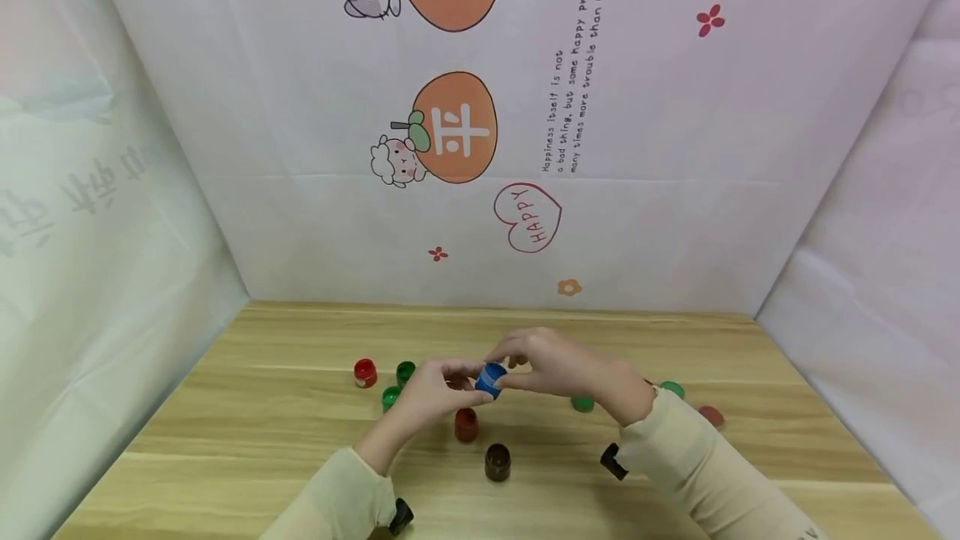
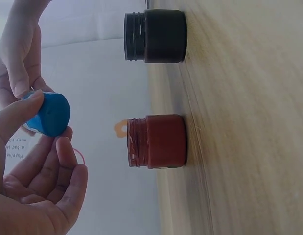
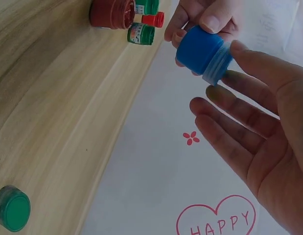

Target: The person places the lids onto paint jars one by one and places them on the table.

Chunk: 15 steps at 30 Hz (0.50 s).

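Note:
A blue paint jar (image 1: 491, 380) is held tilted above the table between both hands. My left hand (image 1: 435, 390) grips its body, with the thumb on one side and fingertips on the other (image 2: 54, 115). At the ridged, threaded neck (image 3: 218, 63), the thumb and fingertips of my right hand (image 1: 558, 363) pinch the rim; its other fingers extend loosely. A greenish smear marks one right fingertip. No lid shows on the neck. Below the hands stand an open reddish-brown jar (image 1: 467, 425) and a dark brown jar (image 1: 497, 462).
Left of the hands stand a red jar (image 1: 365, 372) and two green jars, one farther back (image 1: 406, 372) and one nearer (image 1: 391, 397). To the right lie green lids (image 1: 582, 403) and a red lid (image 1: 711, 416), partly behind the right arm. A printed white sheet (image 1: 637, 232) rises behind the table.

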Motion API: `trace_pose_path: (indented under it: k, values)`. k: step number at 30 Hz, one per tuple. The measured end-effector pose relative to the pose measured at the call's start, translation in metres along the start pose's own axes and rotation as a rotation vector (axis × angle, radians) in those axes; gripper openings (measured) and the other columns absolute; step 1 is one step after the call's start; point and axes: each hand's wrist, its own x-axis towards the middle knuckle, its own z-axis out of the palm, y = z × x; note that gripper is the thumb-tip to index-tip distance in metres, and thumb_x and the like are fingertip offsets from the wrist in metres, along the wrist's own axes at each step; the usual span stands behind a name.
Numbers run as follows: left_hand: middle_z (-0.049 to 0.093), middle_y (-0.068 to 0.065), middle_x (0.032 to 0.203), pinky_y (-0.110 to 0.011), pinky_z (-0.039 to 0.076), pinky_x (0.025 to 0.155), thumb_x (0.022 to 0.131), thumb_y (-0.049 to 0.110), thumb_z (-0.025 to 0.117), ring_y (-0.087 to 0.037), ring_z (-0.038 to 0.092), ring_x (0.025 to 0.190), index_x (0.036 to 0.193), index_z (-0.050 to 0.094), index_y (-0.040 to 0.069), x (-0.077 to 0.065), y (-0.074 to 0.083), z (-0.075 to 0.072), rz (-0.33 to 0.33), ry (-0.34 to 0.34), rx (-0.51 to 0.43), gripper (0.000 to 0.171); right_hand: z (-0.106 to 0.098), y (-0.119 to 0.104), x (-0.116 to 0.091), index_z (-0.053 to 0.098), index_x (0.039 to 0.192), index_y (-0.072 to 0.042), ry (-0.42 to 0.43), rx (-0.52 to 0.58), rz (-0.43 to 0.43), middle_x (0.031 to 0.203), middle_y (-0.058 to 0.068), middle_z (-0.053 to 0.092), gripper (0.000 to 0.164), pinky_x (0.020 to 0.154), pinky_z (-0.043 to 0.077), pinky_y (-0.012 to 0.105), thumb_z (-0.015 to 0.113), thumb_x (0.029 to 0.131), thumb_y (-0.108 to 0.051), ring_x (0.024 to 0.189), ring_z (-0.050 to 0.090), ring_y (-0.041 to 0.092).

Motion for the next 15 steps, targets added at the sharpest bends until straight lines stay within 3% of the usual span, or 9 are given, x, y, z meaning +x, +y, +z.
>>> trace_pose_path:
  k: [4,8,12,15]
  values:
    - [0.072,0.001,0.095,-0.03,0.053,0.072,0.087,0.024,0.085,-0.017,0.063,0.086,0.119,0.074,0.003,-0.0007,-0.0019,-0.0005,-0.002,-0.008,0.009,0.039,0.0012,0.0007,0.0001,0.071,0.127,-0.005,-0.008,-0.021,-0.013,0.128,0.01,0.066,0.036,0.087,0.057,0.03,0.078,0.092,-0.009,0.104,0.069,0.021]
    - [0.072,0.002,0.092,-0.032,0.053,0.073,0.086,0.025,0.085,-0.018,0.063,0.085,0.118,0.076,0.006,0.0006,-0.0017,-0.0004,-0.014,-0.001,0.012,0.038,0.0003,0.001,0.0025,0.074,0.122,-0.006,-0.02,-0.009,-0.072,0.123,0.007,0.069,0.03,0.088,0.056,0.026,0.076,0.093,-0.003,0.106,0.067,0.015]
    - [0.072,0.001,0.093,-0.033,0.054,0.074,0.086,0.025,0.086,-0.017,0.063,0.085,0.118,0.075,0.005,0.0011,-0.0002,-0.0006,-0.015,0.011,0.01,0.039,-0.0014,0.0002,0.0036,0.075,0.119,-0.005,-0.03,0.024,-0.035,0.113,0.003,0.071,0.025,0.085,0.056,0.026,0.076,0.095,-0.009,0.098,0.067,0.009]
    - [0.073,0.001,0.096,-0.033,0.054,0.075,0.086,0.024,0.086,-0.017,0.063,0.086,0.12,0.075,0.003,0.0011,0.0001,-0.0008,-0.017,0.014,0.008,0.041,-0.0019,0.0006,0.003,0.074,0.122,-0.005,-0.031,0.043,0.005,0.115,0.003,0.071,0.029,0.085,0.057,0.03,0.078,0.094,-0.013,0.098,0.068,0.011]
